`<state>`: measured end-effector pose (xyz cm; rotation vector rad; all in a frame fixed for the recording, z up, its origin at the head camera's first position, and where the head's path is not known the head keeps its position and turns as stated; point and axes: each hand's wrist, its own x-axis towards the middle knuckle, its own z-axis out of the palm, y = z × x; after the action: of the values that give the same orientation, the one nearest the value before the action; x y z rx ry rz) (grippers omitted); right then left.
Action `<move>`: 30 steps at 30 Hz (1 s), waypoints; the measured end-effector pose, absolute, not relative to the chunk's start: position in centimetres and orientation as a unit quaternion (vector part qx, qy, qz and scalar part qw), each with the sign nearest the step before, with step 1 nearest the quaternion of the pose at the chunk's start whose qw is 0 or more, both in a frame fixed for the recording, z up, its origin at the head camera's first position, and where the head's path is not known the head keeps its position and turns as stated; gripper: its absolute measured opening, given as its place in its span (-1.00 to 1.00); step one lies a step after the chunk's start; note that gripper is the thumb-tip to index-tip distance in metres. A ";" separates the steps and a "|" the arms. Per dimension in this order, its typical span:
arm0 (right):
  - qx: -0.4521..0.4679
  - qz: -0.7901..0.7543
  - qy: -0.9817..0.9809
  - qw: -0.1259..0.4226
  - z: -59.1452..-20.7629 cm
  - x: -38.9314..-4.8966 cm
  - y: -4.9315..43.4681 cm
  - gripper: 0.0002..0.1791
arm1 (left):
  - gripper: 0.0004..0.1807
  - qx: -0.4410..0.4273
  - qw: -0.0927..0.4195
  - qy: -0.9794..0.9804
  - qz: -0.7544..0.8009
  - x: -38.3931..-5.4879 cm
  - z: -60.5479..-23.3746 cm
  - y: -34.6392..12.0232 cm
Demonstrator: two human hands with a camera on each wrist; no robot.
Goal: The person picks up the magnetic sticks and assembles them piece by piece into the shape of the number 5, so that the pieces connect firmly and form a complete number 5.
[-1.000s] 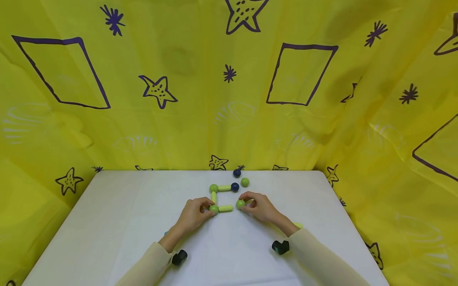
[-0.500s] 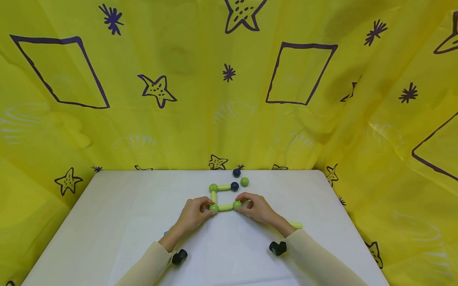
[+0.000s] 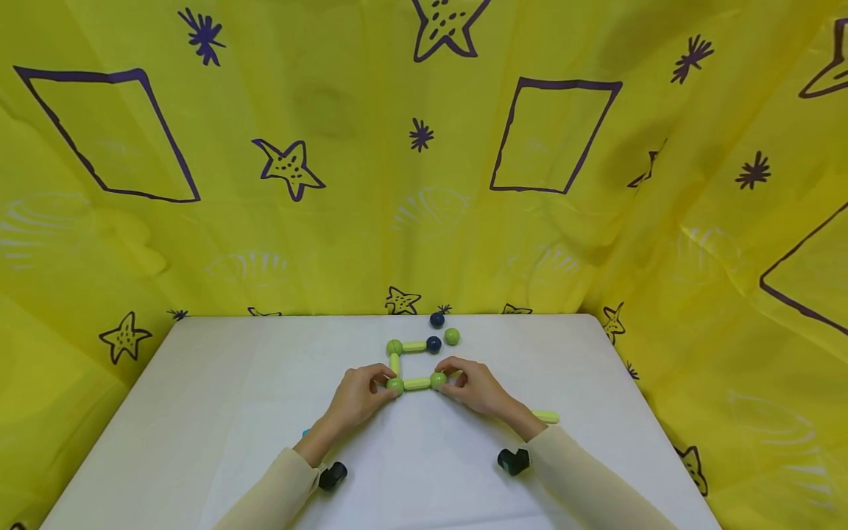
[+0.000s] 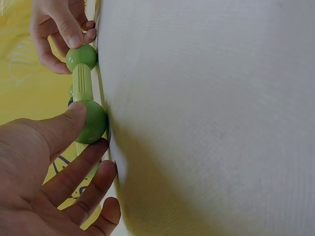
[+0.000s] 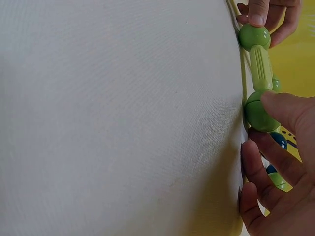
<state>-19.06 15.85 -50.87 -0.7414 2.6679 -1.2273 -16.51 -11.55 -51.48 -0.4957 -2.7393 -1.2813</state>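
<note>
**Left hand (image 3: 361, 394) and right hand (image 3: 481, 386) on opposite ends of one rod**

My hands are apart. The left pinches the near-left green ball (image 3: 395, 386) between thumb and finger; the right pinches the near-right green ball (image 3: 439, 380) the same way. The near rod (image 3: 417, 383) spans them, touching both. From the near-left ball a side rod (image 3: 394, 363) runs to the far-left green ball (image 3: 394, 347), then a far rod (image 3: 414, 346) to a dark blue ball (image 3: 433, 344). The frame's right side is open.

Step in hand, as I judge it: seating the near-right ball on its rod. Method: brace with the left, push straight along the rod's axis with the right, no twist, so the other joints hold square. Whether the joint is fully home, I cannot tell.

Surface: white-covered table (image 3: 424, 478), faint creases near its front. Loose beyond the frame: a second blue ball (image 3: 437, 319) and a spare green ball (image 3: 452, 336). A pale rod (image 3: 546, 417) lies partly behind my right forearm; a bit of bright blue (image 3: 306, 433) shows by the left, mostly hidden.

Room: yellow curtain (image 3: 371, 110) behind and at both sides, printed with purple starfish and four-sided outlines.
</note>
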 end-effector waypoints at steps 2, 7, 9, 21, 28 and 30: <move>-0.246 -0.404 0.880 0.053 -50.9 -19.1 15.9 -0.72 | -0.77 -0.161 0.039 -0.894 -0.417 -16.5 -51.5 -11.5; -0.248 -0.402 0.880 0.048 -51.0 -19.0 15.9 -0.72 | -0.77 -0.160 0.043 -0.895 -0.415 -16.6 -51.5 -11.5; -0.247 -0.403 0.880 0.048 -51.0 -19.0 15.9 -0.72 | -0.77 -0.160 0.045 -0.895 -0.414 -16.6 -51.5 -11.5; -0.249 -0.405 0.879 0.049 -51.0 -19.1 15.9 -0.73 | -0.77 -0.162 0.044 -0.894 -0.416 -16.6 -51.4 -11.6; -0.270 -0.400 0.872 0.077 -50.2 -19.0 16.5 -0.62 | -0.77 -0.166 0.042 -0.894 -0.415 -16.7 -51.4 -11.6; -0.280 -0.391 0.873 0.084 -49.7 -19.0 16.8 -0.57 | -0.77 -0.166 0.040 -0.894 -0.414 -16.7 -51.3 -11.6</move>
<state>-18.98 16.83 -49.71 -0.8355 2.6039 -1.1667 -16.67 -11.60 -51.32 -0.5097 -2.7402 -1.2688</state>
